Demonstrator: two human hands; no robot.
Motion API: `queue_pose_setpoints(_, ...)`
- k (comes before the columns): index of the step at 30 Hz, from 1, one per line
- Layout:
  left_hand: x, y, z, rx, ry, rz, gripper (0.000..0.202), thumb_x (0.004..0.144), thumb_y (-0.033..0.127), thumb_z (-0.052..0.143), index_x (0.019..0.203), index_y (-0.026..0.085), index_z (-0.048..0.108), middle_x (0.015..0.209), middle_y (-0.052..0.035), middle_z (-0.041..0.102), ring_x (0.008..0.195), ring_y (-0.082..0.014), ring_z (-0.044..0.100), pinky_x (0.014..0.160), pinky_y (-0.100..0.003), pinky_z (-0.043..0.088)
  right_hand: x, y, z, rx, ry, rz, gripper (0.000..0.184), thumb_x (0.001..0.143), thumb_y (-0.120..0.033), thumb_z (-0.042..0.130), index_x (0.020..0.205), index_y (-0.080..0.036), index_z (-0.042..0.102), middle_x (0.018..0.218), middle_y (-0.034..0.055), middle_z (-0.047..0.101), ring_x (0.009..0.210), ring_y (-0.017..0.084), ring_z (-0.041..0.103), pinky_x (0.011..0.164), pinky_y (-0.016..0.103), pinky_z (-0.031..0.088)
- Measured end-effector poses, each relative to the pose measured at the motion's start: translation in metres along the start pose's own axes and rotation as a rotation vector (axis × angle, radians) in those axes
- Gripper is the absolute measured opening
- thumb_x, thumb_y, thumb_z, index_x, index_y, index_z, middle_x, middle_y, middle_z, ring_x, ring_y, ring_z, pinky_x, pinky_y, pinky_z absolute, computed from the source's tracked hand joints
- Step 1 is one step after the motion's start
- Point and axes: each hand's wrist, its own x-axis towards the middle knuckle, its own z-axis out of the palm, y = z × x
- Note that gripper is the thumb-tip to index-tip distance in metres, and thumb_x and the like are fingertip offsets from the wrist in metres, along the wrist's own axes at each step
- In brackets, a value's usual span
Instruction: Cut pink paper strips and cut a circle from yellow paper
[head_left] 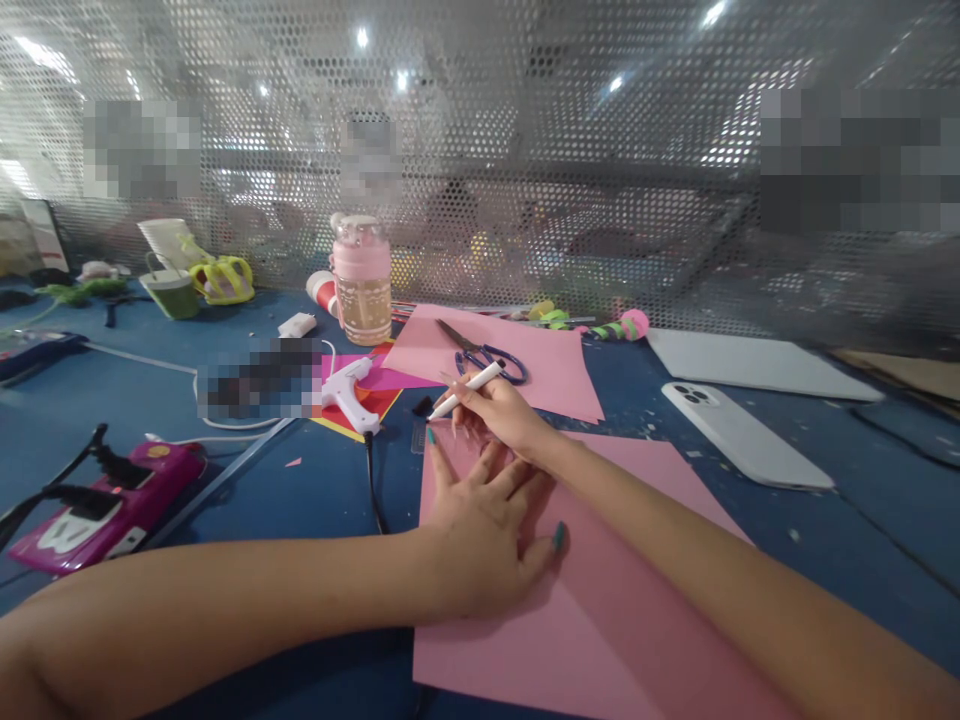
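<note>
My left hand (480, 525) lies flat with fingers spread on a pink paper sheet (600, 610) in front of me, pressing it to the blue table. My right hand (499, 410) is closed round a white pen (466, 390), whose tip touches the sheet's far left corner, just beyond my left fingertips. A clear ruler (417, 436) seems to lie at that corner, partly hidden.
A second pink sheet (555, 375) with blue scissors (487, 358) lies behind. A white glue gun (349, 392) rests on coloured papers. Also here: a pink bottle (361, 280), a white phone (742, 435), a grey laptop (757, 362), a magenta device (112, 505), and a perforated metal screen at the back.
</note>
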Motion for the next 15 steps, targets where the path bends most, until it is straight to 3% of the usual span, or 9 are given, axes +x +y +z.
queue_pose_setpoints(15,-0.0010,-0.0006,0.0007,0.007,0.016,-0.002,0.049,0.086,0.044,0.026,0.130,0.024,0.035,0.137,-0.0031,0.038,0.127,-0.0336,0.023,0.099,-0.064,0.002,0.0012,-0.0008,0.0001,0.003,-0.008,0.012,0.042,0.064,-0.058,0.058,0.063,-0.016,0.059,0.048,-0.0011,0.054,0.042,0.008,0.044,0.042,0.022,0.032)
